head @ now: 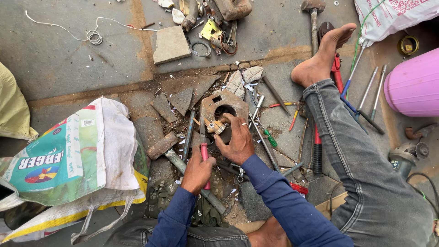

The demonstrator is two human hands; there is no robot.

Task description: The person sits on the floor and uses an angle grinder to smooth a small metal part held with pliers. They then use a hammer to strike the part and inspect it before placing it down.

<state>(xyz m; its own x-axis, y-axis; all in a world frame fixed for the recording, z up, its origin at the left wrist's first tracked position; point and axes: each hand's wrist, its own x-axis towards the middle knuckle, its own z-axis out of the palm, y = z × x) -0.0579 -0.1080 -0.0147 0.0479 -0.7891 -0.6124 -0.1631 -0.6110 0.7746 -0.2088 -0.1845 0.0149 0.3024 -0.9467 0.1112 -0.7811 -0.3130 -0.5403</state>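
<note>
While the right hand (238, 139) presses down on a rusty metal housing (222, 110) lying on the floor to steady it, the left hand (197, 170) grips red-handled pliers (204, 146) whose tip bites a small brass fitting (214, 126).

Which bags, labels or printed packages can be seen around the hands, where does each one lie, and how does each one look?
Woven sack: on the ground, left of the left hand; bulging, white with teal, red and yellow print.
Small label: on top of that sack; white rectangle.
Second printed sack: top right corner, beyond the bare foot; white with red print.
No signs or screens show.
</note>
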